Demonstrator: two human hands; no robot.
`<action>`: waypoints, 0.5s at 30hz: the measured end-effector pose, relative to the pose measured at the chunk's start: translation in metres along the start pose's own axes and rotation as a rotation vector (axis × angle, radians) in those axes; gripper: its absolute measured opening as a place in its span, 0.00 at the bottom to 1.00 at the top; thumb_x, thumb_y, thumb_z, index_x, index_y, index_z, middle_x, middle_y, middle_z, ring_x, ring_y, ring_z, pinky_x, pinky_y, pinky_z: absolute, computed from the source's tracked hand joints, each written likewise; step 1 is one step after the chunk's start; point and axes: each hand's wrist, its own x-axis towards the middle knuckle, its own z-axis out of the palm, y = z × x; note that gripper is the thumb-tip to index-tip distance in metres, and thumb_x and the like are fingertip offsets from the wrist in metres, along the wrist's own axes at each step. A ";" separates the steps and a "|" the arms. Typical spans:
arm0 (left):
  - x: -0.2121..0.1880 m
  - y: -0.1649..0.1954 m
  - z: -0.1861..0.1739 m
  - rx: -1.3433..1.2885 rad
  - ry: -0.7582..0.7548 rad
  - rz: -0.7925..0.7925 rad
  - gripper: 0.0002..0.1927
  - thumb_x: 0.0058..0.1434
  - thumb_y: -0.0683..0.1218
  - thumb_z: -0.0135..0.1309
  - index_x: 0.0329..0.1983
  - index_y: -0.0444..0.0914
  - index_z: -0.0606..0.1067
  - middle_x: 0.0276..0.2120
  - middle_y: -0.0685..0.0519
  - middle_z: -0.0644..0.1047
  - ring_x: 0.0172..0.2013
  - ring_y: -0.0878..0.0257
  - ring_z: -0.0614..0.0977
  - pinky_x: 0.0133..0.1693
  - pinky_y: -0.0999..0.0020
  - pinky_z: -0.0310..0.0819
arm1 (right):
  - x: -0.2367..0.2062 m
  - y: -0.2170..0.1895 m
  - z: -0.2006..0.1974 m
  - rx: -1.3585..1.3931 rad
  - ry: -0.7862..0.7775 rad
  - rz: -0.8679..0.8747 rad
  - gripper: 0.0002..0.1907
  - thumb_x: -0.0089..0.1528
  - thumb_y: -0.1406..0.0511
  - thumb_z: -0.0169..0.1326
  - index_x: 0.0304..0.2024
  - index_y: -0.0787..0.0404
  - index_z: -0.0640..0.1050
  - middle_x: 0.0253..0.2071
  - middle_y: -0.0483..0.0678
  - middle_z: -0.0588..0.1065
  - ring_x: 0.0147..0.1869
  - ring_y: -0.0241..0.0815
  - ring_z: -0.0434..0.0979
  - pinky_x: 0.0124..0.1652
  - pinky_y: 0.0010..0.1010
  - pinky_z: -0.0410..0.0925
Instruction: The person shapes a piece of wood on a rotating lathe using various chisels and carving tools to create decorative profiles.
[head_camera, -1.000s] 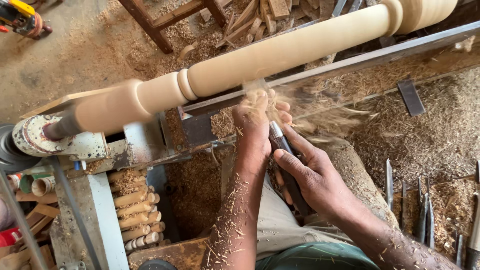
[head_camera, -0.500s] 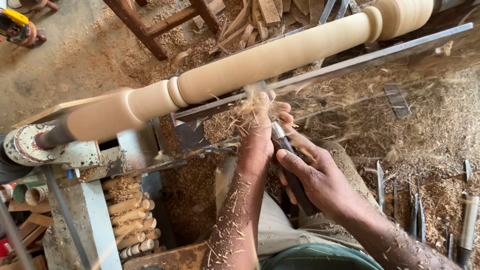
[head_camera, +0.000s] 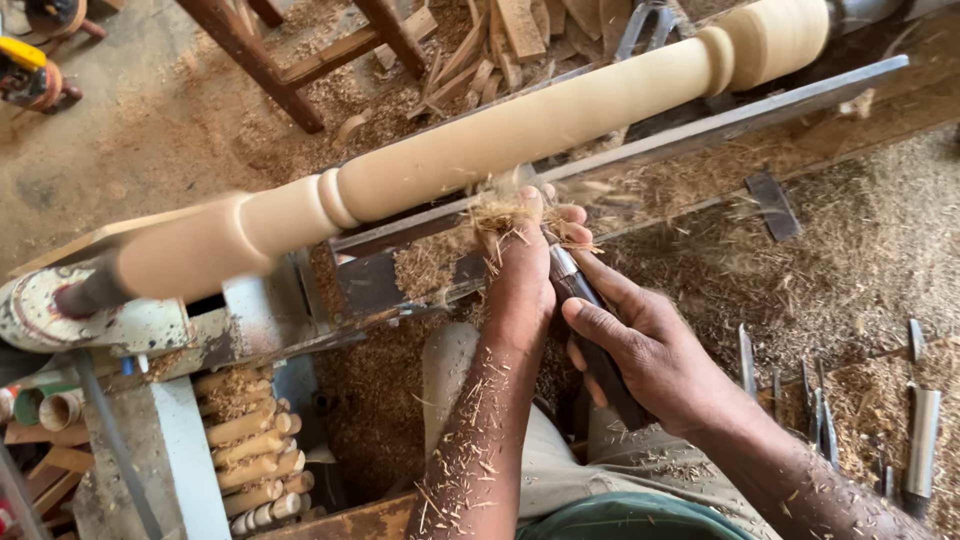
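Right now we are in the middle of a shaping cut on the long pale wooden spindle (head_camera: 520, 125), which lies mounted across the lathe, running from the lower left to the upper right of the view. Our left hand (head_camera: 525, 275) sits up at the metal tool rest (head_camera: 700, 120), its fingers closed over the front of the turning chisel (head_camera: 590, 330) and pressing it down just below the spindle, with shavings (head_camera: 495, 215) piled over the knuckles. Our right hand (head_camera: 640, 350) is wrapped firmly around the dark handle further back, close to our lap. The cutting tip itself is hidden under the left hand and the flying chips, so we cannot tell exactly where it meets the wood. We judge this to be the smoothing of the straight shaft between the beaded collar (head_camera: 335, 198) on the left and the bulbous end (head_camera: 770, 40) at upper right. A further pass would call for sliding both hands together along the rest, keeping the tool angle steady and pressure light. Spare chisels (head_camera: 815, 410) lie in the sawdust to our right.
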 end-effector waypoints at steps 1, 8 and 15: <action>0.000 -0.001 0.003 0.037 0.039 0.014 0.13 0.72 0.50 0.47 0.46 0.35 0.73 0.29 0.42 0.81 0.20 0.57 0.80 0.20 0.64 0.77 | 0.000 0.001 -0.004 0.003 -0.009 -0.015 0.35 0.65 0.61 0.48 0.76 0.47 0.60 0.22 0.43 0.70 0.18 0.32 0.67 0.18 0.23 0.63; -0.015 0.003 0.026 0.015 -0.008 0.082 0.09 0.71 0.45 0.48 0.45 0.33 0.73 0.28 0.42 0.80 0.20 0.59 0.80 0.21 0.65 0.77 | -0.001 0.002 -0.021 -0.018 0.009 0.020 0.37 0.66 0.59 0.49 0.78 0.45 0.58 0.23 0.43 0.72 0.19 0.32 0.68 0.19 0.25 0.65; -0.023 0.020 0.028 0.023 0.083 0.023 0.09 0.70 0.44 0.47 0.42 0.32 0.73 0.26 0.42 0.80 0.19 0.59 0.79 0.19 0.66 0.75 | -0.006 -0.010 -0.012 -0.038 0.007 0.036 0.38 0.65 0.58 0.50 0.78 0.43 0.58 0.22 0.43 0.70 0.19 0.33 0.68 0.20 0.26 0.65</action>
